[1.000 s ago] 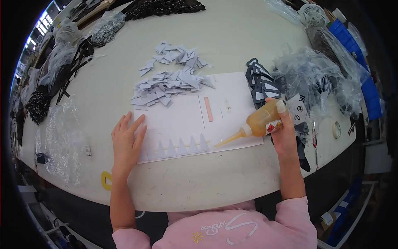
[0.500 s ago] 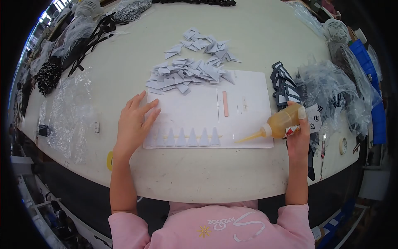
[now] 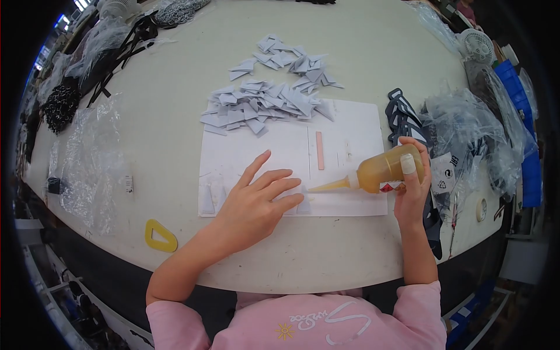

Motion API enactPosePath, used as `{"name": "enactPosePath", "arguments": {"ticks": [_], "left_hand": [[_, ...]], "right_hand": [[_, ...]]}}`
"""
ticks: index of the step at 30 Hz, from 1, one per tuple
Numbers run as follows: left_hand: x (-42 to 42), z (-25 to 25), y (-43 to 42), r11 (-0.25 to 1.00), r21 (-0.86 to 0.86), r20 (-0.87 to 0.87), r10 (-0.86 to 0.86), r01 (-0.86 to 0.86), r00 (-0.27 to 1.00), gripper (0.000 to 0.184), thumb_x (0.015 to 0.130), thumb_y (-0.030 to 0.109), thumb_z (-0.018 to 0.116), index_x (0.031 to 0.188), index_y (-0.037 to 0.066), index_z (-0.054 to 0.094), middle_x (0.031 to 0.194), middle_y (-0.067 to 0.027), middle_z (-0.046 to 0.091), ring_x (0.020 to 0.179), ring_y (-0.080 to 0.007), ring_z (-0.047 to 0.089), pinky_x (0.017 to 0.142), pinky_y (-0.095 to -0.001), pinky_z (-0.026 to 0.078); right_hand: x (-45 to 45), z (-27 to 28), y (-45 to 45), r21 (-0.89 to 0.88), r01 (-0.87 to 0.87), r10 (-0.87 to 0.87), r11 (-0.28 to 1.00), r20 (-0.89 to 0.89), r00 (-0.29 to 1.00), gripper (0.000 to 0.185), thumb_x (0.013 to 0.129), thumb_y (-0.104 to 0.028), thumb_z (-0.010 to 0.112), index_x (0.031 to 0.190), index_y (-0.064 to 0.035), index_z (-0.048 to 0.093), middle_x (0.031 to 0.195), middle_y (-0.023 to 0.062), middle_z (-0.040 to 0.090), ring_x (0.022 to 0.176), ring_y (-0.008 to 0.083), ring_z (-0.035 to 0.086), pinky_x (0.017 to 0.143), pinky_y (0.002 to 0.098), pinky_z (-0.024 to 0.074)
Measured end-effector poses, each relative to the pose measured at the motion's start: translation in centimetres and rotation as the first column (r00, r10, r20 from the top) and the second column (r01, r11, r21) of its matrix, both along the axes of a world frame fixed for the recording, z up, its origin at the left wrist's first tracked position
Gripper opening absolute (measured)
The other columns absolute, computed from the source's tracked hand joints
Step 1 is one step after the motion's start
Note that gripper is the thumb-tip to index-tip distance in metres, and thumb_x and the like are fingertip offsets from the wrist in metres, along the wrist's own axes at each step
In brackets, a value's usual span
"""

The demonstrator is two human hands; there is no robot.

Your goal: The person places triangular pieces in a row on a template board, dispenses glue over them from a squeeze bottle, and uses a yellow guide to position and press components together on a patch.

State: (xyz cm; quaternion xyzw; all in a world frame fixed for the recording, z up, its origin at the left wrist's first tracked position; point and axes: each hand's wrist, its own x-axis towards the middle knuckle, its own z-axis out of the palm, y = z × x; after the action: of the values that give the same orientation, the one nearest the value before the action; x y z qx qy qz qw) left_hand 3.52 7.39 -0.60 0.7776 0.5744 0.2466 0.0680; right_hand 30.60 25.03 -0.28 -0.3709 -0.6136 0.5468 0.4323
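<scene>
Soft, even light covers the table [image 3: 326,251], windows [image 3: 81,4] glare upper left, and fisheye-bent edges fall to black.

The left hand [image 3: 251,210] has its back upward, its fingers [image 3: 273,175] loosely spread and slightly bent, pointing forward and to the right. The left wrist [image 3: 219,233] lies behind and left of those fingertips, and the left forearm [image 3: 198,249] slants back from it. The right hand [image 3: 415,188], well right of the left fingertips, curls in a grip, one pale-tipped digit extended upward. The right forearm [image 3: 419,248] runs almost straight back from its fingers.
</scene>
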Motion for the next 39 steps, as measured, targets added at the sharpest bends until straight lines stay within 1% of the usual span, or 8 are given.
{"name": "enactPosePath", "arguments": {"ticks": [3, 9, 15, 18, 24, 30, 33, 39], "left_hand": [[-0.14, -0.65, 0.01, 0.999, -0.03, 0.028, -0.03, 0.03, 0.999, 0.039, 0.076, -0.002, 0.078, 0.111, 0.015, 0.076, 0.124, -0.0031, 0.071, 0.125, -0.0239, 0.064, 0.128, -0.0571, 0.031], [-0.2, -0.99, -0.04, 0.997, -0.065, 0.064, -0.027, 0.031, 0.998, 0.038, 0.08, -0.001, 0.076, 0.114, 0.016, 0.076, 0.124, -0.0035, 0.071, 0.125, -0.0251, 0.065, 0.127, -0.0576, 0.033], [-0.08, -0.64, -0.17, 0.996, -0.085, 0.034, -0.019, 0.022, 0.999, 0.038, 0.082, -0.003, 0.074, 0.114, 0.016, 0.077, 0.124, -0.0031, 0.071, 0.127, -0.0252, 0.065, 0.128, -0.0587, 0.03], [-0.14, -0.83, -0.28, 0.996, -0.081, 0.04, -0.018, 0.021, 0.999, 0.039, 0.081, -0.004, 0.073, 0.114, 0.017, 0.077, 0.125, -0.0033, 0.072, 0.128, -0.0251, 0.065, 0.128, -0.0606, 0.027], [-0.06, -0.54, -0.34, 0.993, -0.118, 0.047, -0.009, 0.015, 0.999, 0.043, 0.08, -0.009, 0.07, 0.112, 0.019, 0.078, 0.128, -0.0039, 0.072, 0.129, -0.0257, 0.065, 0.128, -0.0634, 0.025], [-0.09, -0.36, -0.36, 0.991, -0.132, 0.028, -0.01, 0.014, 1.0, 0.05, 0.075, -0.012, 0.069, 0.113, 0.019, 0.078, 0.129, -0.0037, 0.071, 0.131, -0.0254, 0.063, 0.128, -0.0634, 0.024], [-0.11, -0.38, -0.36, 0.99, -0.141, 0.029, -0.009, 0.013, 1.0, 0.051, 0.074, -0.013, 0.069, 0.113, 0.019, 0.078, 0.13, -0.0036, 0.071, 0.131, -0.0255, 0.063, 0.129, -0.0636, 0.024], [0.0, -0.4, -0.41, 0.99, -0.141, 0.051, -0.001, 0.008, 0.999, 0.051, 0.074, -0.013, 0.069, 0.113, 0.019, 0.079, 0.13, -0.0035, 0.071, 0.131, -0.0257, 0.063, 0.129, -0.0636, 0.024]], "right_hand": [[0.01, -0.4, -0.08, -0.032, 0.039, -0.039, 0.999, 0.018, 0.999, 0.047, 0.097, -0.034, 0.071, 0.131, -0.0024, 0.06, 0.122, 0.005, 0.06, 0.108, 0.0105, 0.057, 0.098, 0.0261, 0.0446], [-0.03, -0.89, -0.54, -0.022, 0.027, -0.025, 0.999, 0.061, 0.998, 0.045, 0.1, -0.033, 0.069, 0.132, -0.0036, 0.059, 0.123, 0.0048, 0.06, 0.111, 0.0116, 0.056, 0.099, 0.0271, 0.0439], [-0.08, -0.75, -0.68, 0.009, 0.021, -0.022, 1.0, 0.089, 0.996, 0.046, 0.101, -0.036, 0.069, 0.133, -0.004, 0.059, 0.122, 0.005, 0.059, 0.111, 0.0121, 0.057, 0.099, 0.0276, 0.0439], [-0.31, -0.7, -0.81, 0.04, 0.033, -0.037, 0.999, 0.107, 0.994, 0.047, 0.101, -0.037, 0.069, 0.133, -0.0041, 0.058, 0.121, 0.0052, 0.06, 0.11, 0.0121, 0.057, 0.099, 0.0276, 0.044], [-0.22, -0.78, -0.77, 0.016, 0.025, -0.026, 1.0, 0.092, 0.995, 0.048, 0.1, -0.036, 0.069, 0.134, -0.0041, 0.058, 0.121, 0.0052, 0.06, 0.109, 0.0119, 0.057, 0.098, 0.0272, 0.0443], [-0.34, -0.98, -0.78, 0.013, 0.015, -0.016, 1.0, 0.089, 0.996, 0.046, 0.1, -0.033, 0.07, 0.134, -0.0039, 0.059, 0.122, 0.0052, 0.06, 0.11, 0.0112, 0.057, 0.098, 0.0269, 0.0447], [-0.76, -0.87, -0.73, 0.017, 0.052, -0.053, 0.998, 0.076, 0.996, 0.045, 0.099, -0.032, 0.07, 0.133, -0.0038, 0.059, 0.122, 0.005, 0.06, 0.11, 0.011, 0.057, 0.098, 0.0267, 0.0447], [-0.48, -1.07, -0.48, -0.002, 0.032, -0.032, 0.999, 0.091, 0.995, 0.045, 0.099, -0.032, 0.07, 0.132, -0.0044, 0.06, 0.122, 0.0041, 0.061, 0.11, 0.0109, 0.057, 0.099, 0.0268, 0.0441]]}}
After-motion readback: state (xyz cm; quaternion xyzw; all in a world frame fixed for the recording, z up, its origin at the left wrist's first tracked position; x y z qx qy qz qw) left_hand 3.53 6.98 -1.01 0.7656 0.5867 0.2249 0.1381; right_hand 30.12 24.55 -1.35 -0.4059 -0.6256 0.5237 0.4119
